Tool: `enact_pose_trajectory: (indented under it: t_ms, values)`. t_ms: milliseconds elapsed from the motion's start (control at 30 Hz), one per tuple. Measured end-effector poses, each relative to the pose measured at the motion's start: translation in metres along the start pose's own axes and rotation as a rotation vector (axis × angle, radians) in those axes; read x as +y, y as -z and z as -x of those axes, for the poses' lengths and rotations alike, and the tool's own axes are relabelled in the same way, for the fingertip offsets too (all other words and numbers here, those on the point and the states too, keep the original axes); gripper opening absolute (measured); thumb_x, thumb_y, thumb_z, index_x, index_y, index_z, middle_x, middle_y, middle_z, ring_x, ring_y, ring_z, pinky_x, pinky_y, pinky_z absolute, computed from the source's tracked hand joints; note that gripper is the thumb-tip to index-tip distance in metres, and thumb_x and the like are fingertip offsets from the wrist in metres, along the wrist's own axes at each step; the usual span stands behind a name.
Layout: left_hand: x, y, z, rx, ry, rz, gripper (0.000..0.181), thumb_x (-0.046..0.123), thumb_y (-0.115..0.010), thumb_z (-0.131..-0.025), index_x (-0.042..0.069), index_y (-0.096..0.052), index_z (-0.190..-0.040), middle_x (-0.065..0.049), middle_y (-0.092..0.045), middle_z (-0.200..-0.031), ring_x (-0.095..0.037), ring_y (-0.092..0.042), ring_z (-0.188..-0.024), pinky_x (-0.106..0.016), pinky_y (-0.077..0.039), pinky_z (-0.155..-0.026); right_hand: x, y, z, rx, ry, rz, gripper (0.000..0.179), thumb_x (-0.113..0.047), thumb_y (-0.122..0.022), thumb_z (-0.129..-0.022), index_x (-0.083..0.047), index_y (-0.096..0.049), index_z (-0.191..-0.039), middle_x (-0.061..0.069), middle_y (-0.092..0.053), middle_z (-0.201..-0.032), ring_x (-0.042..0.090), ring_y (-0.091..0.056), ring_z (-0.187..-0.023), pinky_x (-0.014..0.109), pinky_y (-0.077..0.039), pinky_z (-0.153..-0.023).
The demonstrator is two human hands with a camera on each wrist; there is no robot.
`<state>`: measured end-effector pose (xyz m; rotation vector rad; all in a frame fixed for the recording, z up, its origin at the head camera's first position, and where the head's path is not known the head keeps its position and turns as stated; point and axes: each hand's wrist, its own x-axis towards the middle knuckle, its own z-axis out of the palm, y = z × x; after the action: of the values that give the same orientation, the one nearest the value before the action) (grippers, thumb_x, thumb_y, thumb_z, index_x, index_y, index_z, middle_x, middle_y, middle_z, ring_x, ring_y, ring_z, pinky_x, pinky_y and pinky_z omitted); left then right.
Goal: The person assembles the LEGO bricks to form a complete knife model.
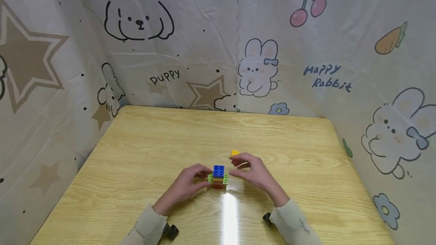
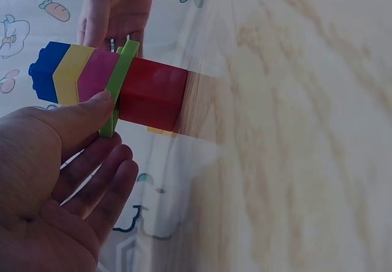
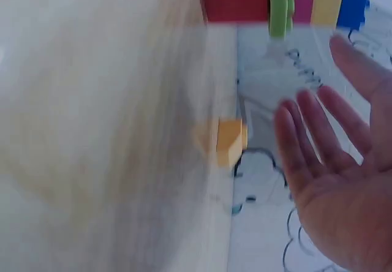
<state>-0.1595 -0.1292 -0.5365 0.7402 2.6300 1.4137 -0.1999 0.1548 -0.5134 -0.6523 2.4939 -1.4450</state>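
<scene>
A tower of toy building bricks [image 1: 218, 171] stands upright on the table in front of the person. In the left wrist view it has a red brick [image 2: 153, 93] at the bottom, a lime green plate [image 2: 124, 70] jutting out on both sides, then magenta and yellow bricks and a blue brick [image 2: 54, 70] on top. The left hand [image 1: 186, 180] pinches the plate's left end between thumb and fingers. To the right of the tower, the right hand [image 1: 254, 171] is held apart from it, with relaxed fingers and nothing in them.
A small yellow brick with a slanted side [image 3: 229, 142] lies on the table behind the tower, near the right fingertips. The wood-grain table [image 1: 153, 135] is enclosed by a printed cloth [image 1: 204, 48] at the back and sides.
</scene>
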Motion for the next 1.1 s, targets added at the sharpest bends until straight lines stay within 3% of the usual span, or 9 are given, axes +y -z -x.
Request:
enact_pose_trajectory:
  t_ms: [100,200,367,733,1100]
  values:
    - [0.0,0.0,0.0,-0.005,0.004,-0.004,0.035,0.014,-0.08,-0.091,0.012,-0.069,-0.125,0.0,-0.071,-0.117,-0.017,-0.07,-0.104,-0.034,-0.059,-0.096,0.01,0.01,-0.009,0.096,-0.02,0.037,0.048,-0.018,-0.081,-0.091,-0.006,-0.066,-0.135,0.014,-0.068,-0.128,0.034,-0.067,-0.114,0.05,-0.057,-0.1]
    - [-0.001,0.0,0.0,-0.012,0.021,0.01,0.033,0.017,-0.079,-0.093,0.015,-0.07,-0.124,0.002,-0.071,-0.117,-0.017,-0.069,-0.104,-0.035,-0.059,-0.096,0.023,0.016,-0.02,0.132,-0.058,0.089,0.05,-0.014,-0.081,-0.091,-0.007,-0.064,-0.138,0.012,-0.066,-0.131,0.033,-0.064,-0.118,0.049,-0.056,-0.102]
    - [-0.001,0.001,0.001,-0.024,0.038,0.028,0.029,0.022,-0.077,-0.095,0.018,-0.07,-0.124,0.004,-0.071,-0.117,-0.016,-0.069,-0.105,-0.036,-0.059,-0.096,0.036,0.018,-0.033,0.097,-0.109,0.129,0.052,-0.012,-0.082,-0.09,-0.006,-0.064,-0.138,0.013,-0.065,-0.133,0.032,-0.062,-0.122,0.049,-0.055,-0.104]
    - [-0.002,0.002,-0.001,-0.034,0.034,0.032,0.029,0.024,-0.076,-0.096,0.019,-0.07,-0.124,0.004,-0.071,-0.118,-0.017,-0.069,-0.105,-0.037,-0.059,-0.096,0.036,0.016,-0.047,0.054,-0.204,0.165,0.049,-0.014,-0.082,-0.09,-0.007,-0.066,-0.136,0.01,-0.068,-0.126,0.026,-0.063,-0.115,0.045,-0.056,-0.1]
    - [-0.004,0.002,0.0,-0.03,0.025,0.022,0.031,0.025,-0.078,-0.094,0.02,-0.07,-0.124,0.004,-0.071,-0.118,-0.018,-0.07,-0.104,-0.036,-0.06,-0.094,0.037,0.012,-0.054,0.063,-0.239,0.2,0.035,-0.015,-0.084,-0.088,-0.01,-0.075,-0.121,0.005,-0.069,-0.118,0.021,-0.061,-0.104,0.041,-0.055,-0.095]
